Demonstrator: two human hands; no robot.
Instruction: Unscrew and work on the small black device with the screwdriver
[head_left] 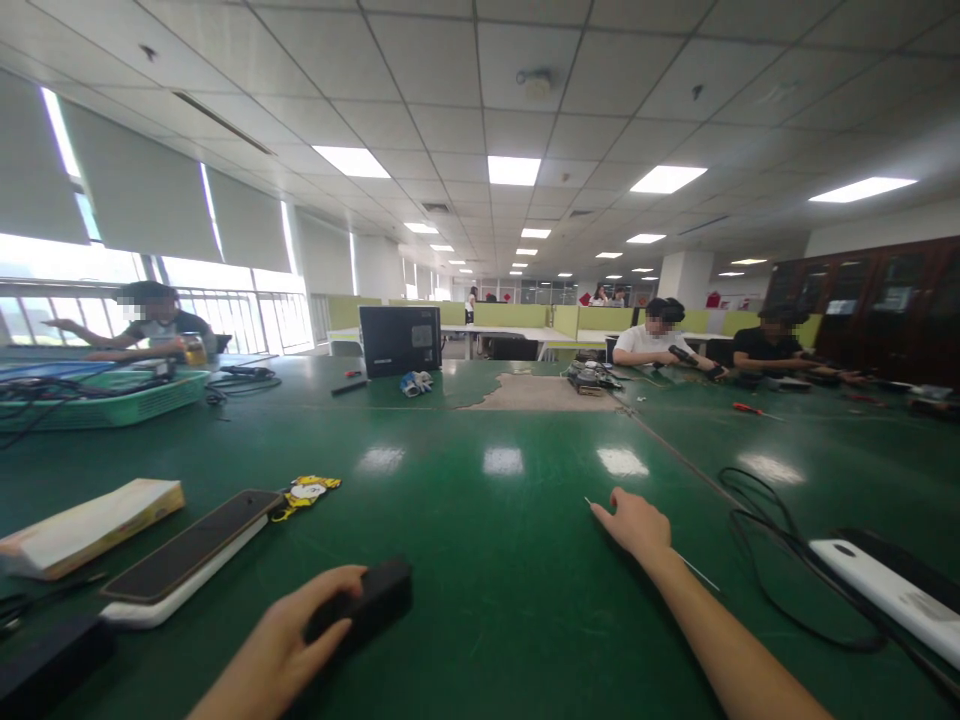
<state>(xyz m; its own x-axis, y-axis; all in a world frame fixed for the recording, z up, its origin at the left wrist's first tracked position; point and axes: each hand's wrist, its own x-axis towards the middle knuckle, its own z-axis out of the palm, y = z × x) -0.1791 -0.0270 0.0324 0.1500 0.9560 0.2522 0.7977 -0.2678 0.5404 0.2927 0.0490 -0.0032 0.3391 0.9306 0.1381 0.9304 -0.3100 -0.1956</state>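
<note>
My left hand is closed around a black, box-shaped block, slightly blurred, held over the green table. Its exact kind does not show. Further right, my right hand is low at the tabletop, fingers together. A thin pale stick shows on both sides of that hand, its tip near the fingertips; the fingers' grip on it is partly hidden. Left of my left hand, a dark smartphone lies on a white slab-like object, with a yellow cartoon charm at its far end.
A tissue pack and a green basket of cables are at left. Ahead stand a black computer case and blue-white gloves. At right are a black cable, a white device and a red-handled screwdriver. Several people sit beyond.
</note>
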